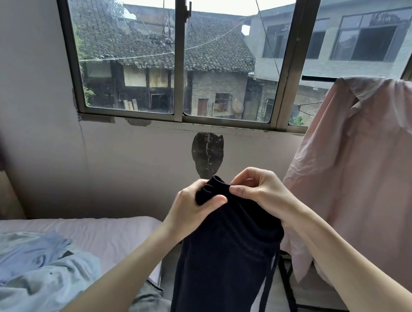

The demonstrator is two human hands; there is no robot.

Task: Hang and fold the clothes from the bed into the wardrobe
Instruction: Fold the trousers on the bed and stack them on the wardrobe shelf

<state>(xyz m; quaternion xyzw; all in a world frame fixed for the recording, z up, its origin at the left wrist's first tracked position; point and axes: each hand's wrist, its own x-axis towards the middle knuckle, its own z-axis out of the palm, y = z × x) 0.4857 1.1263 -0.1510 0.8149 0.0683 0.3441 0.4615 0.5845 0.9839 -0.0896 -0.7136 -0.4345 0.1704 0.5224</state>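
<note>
We are holding up dark trousers [224,264] in front of the window [185,47]; our left hand [191,212] is gripping the bunched waistband from the left, thumb pressing across the fabric; our right hand [258,189] is pinching the top edge of the same waistband between thumb and fingers, just right of the left hand; the trousers are hanging straight down between our forearms, a drawstring [266,291] dangling along their right side; they are hanging clear of the bed [99,230], which is lying near and to the left; pale blue clothes [11,268] are lying crumpled on the bed at near left, and a grey garment [149,304] is lying at its near edge, just left of the trousers; a pink shirt [371,179] is hanging from a dark rack [286,289] at right, its rail crossing in front of the window; a dark patch [206,156] is showing on the wall below the sill, behind our hands; old tiled roofs are showing through the glass, far beyond; we cannot tell where the wardrobe is standing.
</note>
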